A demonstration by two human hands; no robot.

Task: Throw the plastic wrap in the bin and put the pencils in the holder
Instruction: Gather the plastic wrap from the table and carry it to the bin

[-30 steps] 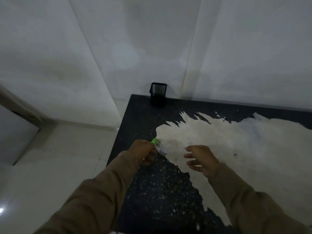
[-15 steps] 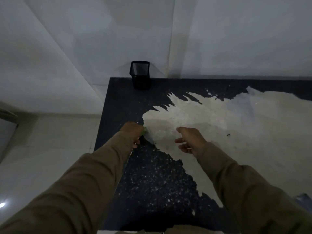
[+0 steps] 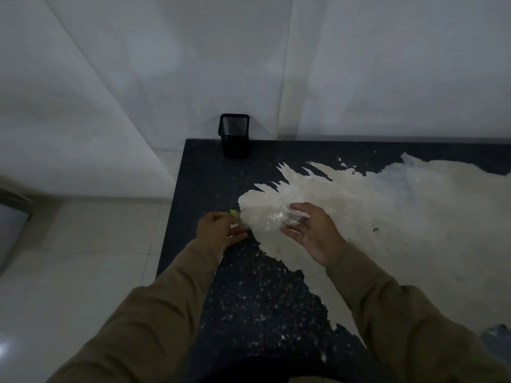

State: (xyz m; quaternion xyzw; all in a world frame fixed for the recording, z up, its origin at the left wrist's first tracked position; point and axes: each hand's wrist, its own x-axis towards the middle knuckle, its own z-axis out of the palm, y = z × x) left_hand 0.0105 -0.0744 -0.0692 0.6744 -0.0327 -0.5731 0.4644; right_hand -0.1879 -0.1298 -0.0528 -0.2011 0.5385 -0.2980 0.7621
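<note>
A black mesh holder (image 3: 234,135) stands upright at the table's far left corner, against the wall. My left hand (image 3: 219,230) is closed around something with a small green tip (image 3: 233,212); most of it is hidden in the fist and I cannot tell what it is. Clear crinkled plastic wrap (image 3: 276,218) stretches from that hand toward my right hand (image 3: 312,230), whose fingertips pinch its right end. Both hands hover just above the table, near its left edge. No bin is in view.
The dark speckled table (image 3: 249,299) has a large worn pale patch (image 3: 387,217) over its right half. Its left edge drops to a light tiled floor (image 3: 83,258). White walls meet behind the holder. A dim grey object (image 3: 497,337) sits at the right edge.
My right hand has taken the free end of the clear wrap, which it was not touching before. The wrap now spans both hands. The camera view has shifted slightly.
</note>
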